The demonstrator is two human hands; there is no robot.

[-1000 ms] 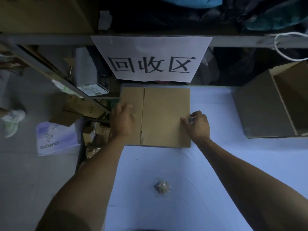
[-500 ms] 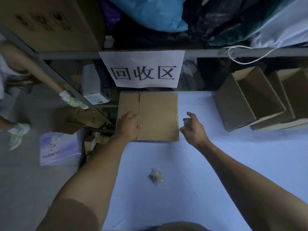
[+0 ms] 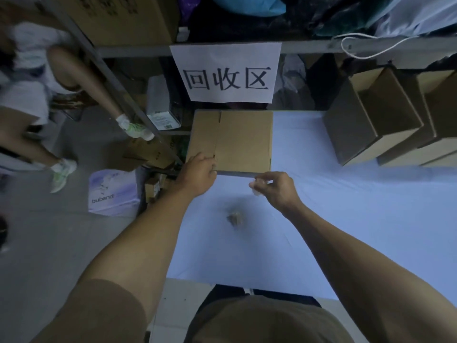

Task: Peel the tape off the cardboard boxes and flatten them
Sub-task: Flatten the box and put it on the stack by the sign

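Our left hand [image 3: 197, 173] grips the flattened cardboard box [image 3: 243, 139] at its near corner, steadying it, while our right hand [image 3: 274, 188], just beside, pinches peeled tape [image 3: 257, 191].

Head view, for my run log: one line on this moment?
flattened box on table | left hand holds near edge | right hand pinches tape
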